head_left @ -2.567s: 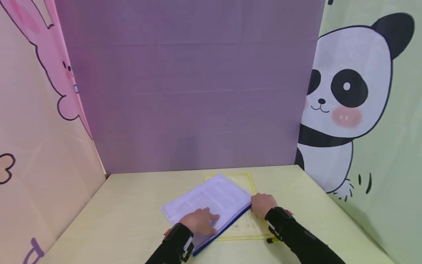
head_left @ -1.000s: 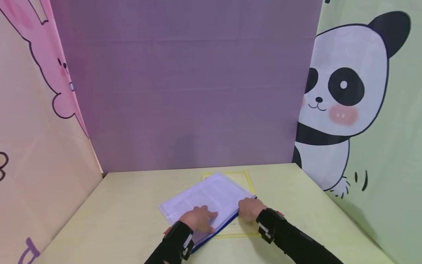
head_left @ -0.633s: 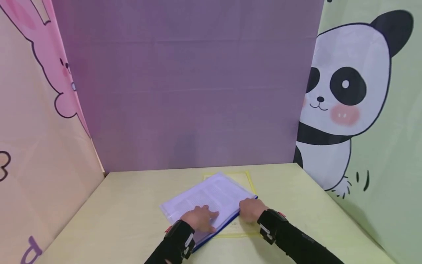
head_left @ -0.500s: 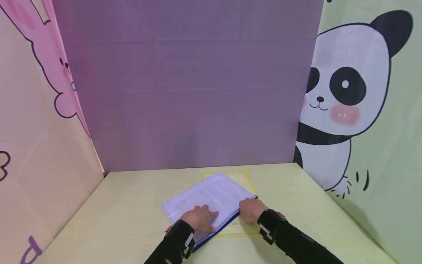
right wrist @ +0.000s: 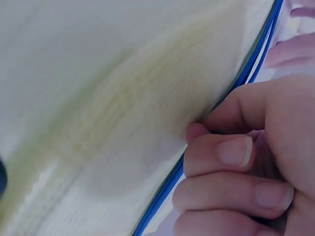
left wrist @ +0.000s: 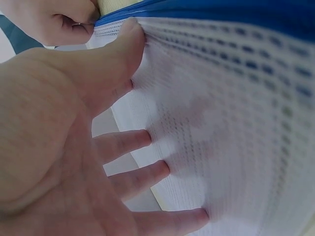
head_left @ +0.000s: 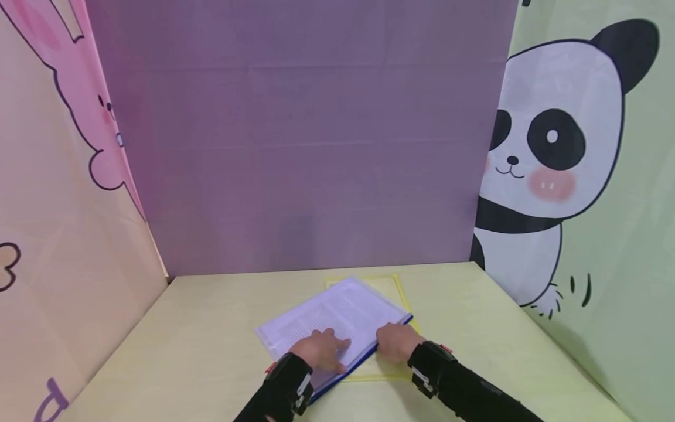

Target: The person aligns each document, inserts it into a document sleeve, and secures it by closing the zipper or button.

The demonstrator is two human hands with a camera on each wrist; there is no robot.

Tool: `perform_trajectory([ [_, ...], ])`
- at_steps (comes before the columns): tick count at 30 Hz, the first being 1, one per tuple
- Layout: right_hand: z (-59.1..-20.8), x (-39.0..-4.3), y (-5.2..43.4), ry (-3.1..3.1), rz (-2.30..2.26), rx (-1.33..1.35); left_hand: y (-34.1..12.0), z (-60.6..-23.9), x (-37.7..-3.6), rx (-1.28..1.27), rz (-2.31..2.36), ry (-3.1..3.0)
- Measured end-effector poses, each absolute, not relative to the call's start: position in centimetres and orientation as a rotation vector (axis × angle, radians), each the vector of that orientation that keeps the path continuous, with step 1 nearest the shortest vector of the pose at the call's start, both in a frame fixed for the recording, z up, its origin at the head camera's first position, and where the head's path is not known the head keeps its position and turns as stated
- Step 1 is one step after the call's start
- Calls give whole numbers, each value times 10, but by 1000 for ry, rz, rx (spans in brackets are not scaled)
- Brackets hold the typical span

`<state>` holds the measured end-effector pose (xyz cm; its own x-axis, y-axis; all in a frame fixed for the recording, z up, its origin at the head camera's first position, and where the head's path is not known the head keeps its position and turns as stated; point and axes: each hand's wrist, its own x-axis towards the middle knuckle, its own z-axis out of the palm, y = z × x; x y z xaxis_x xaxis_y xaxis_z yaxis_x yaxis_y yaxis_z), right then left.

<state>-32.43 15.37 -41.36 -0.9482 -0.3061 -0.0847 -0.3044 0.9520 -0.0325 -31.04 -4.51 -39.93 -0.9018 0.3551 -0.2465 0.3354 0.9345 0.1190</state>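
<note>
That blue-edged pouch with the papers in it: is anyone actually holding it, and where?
Yes. The right hand pinches the pouch at its blue zipper edge, fingers curled round it. The left hand only lies flat on its mesh face.

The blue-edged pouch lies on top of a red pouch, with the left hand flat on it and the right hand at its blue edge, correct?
Not quite: the pouch underneath is yellow, not red, as the head view shows. The rest holds: the blue-edged pouch lies on it, the left hand rests flat on it, and the right hand curls its fingers at the blue edge.
</note>
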Motion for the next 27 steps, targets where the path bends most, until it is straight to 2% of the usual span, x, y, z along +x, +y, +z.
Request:
perform_trajectory([
  [27, -409, -316, 138, 2992, 84, -521, -45, -398, -309, 505, 120, 2841],
])
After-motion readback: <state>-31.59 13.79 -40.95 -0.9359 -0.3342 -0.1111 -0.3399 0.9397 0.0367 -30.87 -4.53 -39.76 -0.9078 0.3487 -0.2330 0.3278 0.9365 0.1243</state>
